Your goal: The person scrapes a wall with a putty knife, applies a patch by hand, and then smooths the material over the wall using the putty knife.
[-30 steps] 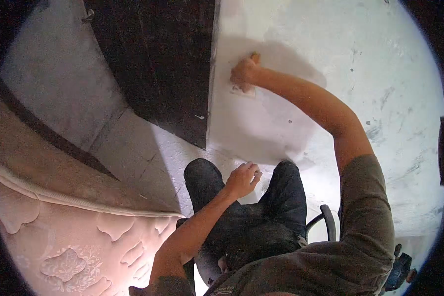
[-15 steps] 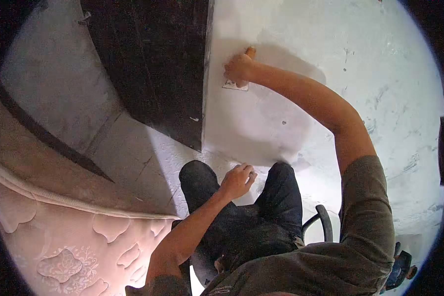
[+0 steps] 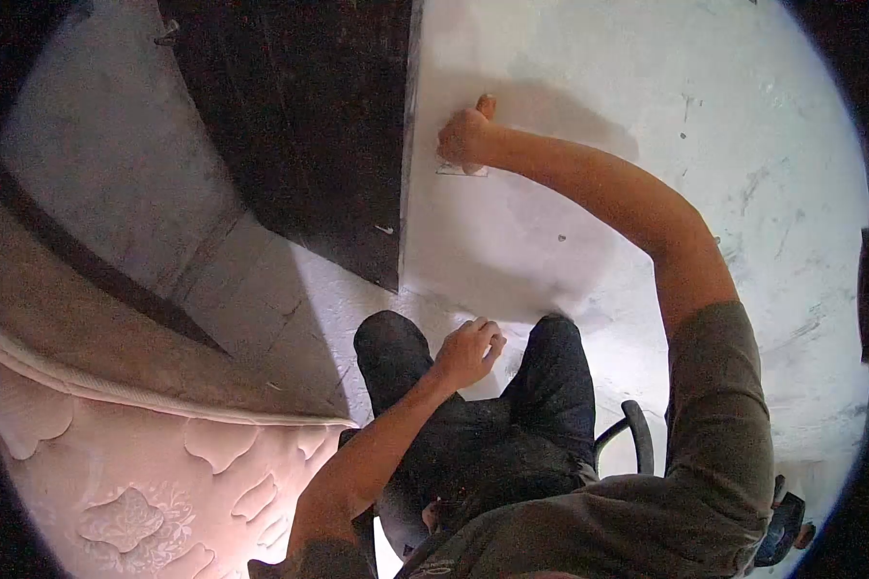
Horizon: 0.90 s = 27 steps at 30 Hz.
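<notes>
Right hand: the right hand (image 3: 463, 135) is closed tight on a putty knife (image 3: 461, 171), arm stretched up to the white wall (image 3: 589, 58)
Tool: blade flat on the plaster below the fist, wooden handle (image 3: 489, 102) poking out above it, just beside the edge of the dark door panel (image 3: 309, 125)
Left hand: the left hand (image 3: 468, 352) is curled in a loose fist by the knee (image 3: 386, 347), with nothing seen in it
Change: within the last second the knife has slid slightly up and towards the door edge; the left hand has barely moved
Reading: the stroke appears to be covering the strip of wall along that edge
Surroundings: pink mattress (image 3: 145, 473) at lower left, chair (image 3: 637, 434) under the person
</notes>
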Each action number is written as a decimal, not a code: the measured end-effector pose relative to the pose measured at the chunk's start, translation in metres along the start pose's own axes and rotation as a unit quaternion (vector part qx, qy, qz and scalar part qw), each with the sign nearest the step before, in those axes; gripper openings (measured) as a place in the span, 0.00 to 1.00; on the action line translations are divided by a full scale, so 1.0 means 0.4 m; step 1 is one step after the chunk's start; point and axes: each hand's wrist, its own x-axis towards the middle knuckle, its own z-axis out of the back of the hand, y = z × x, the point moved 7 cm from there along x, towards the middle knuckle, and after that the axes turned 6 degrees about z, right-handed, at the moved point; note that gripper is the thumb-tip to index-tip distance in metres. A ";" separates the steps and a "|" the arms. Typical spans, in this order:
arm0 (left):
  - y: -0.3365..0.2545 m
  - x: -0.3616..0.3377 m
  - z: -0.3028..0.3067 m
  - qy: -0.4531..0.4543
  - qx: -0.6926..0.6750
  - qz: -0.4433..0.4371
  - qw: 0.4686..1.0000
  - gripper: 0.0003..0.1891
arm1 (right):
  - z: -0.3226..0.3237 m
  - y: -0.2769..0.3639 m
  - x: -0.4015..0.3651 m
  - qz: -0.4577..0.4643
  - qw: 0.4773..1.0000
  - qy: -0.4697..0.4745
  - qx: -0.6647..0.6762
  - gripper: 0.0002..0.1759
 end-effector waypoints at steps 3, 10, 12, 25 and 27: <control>-0.012 -0.005 0.020 -0.024 -0.007 -0.011 1.000 0.09 | -0.048 0.001 0.036 0.016 0.999 -0.029 0.009 0.16; -0.011 -0.001 0.012 -0.016 -0.012 -0.009 1.000 0.10 | -0.017 -0.002 -0.027 0.035 0.999 0.000 -0.030 0.16; -0.015 0.001 0.006 -0.020 -0.008 -0.017 1.000 0.10 | 0.062 -0.025 -0.116 -0.047 0.993 0.037 0.105 0.15; -0.006 0.003 0.005 -0.006 -0.011 -0.006 1.000 0.10 | -0.051 0.014 -0.412 -0.158 0.784 -0.335 0.499 0.13; 0.000 0.003 0.000 0.006 -0.014 -0.002 1.000 0.10 | -0.136 0.055 -0.453 -0.258 0.669 -0.321 0.619 0.13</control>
